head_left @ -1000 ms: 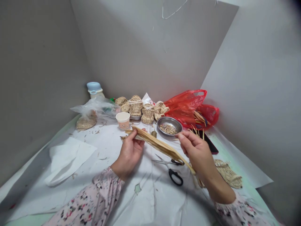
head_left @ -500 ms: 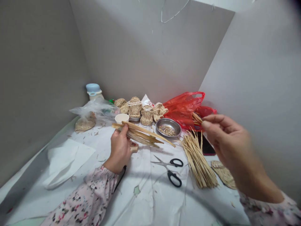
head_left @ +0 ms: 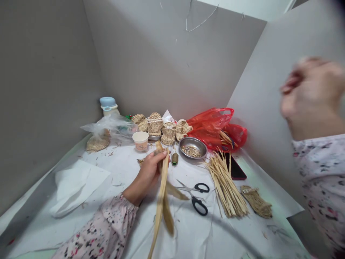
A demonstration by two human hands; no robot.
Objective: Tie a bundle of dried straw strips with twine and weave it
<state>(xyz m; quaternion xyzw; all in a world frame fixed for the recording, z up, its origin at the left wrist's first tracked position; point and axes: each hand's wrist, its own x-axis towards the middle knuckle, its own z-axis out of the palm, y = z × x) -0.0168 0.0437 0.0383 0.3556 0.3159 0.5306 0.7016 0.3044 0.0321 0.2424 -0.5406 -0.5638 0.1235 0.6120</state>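
My left hand (head_left: 151, 171) is closed around a few flat, dried plant strips (head_left: 162, 190), which hang from it toward the front of the table. At the upper right, in front of the wall, my right hand (head_left: 312, 90) is raised and smeared by motion. Its fingers look curled, but whether anything is in them cannot be made out. Scissors (head_left: 192, 196) with black handles lie partly opened, right of the hanging strips. Farther right is a bundle of narrow dried strips (head_left: 228, 187). A spool of thread (head_left: 175, 158) stands just beyond my left hand.
Behind are a paper cup (head_left: 140, 140), woven straw pieces (head_left: 155, 124), a metal bowl (head_left: 193, 147) with bits in it and a red plastic bag (head_left: 207, 124). A phone (head_left: 237, 168) and a flat woven piece (head_left: 257, 201) lie right. White paper (head_left: 81, 183) lies left.
My right hand has risen up and to the right, away from the table. The strips in my left hand have swung from pointing right to hanging toward the front.
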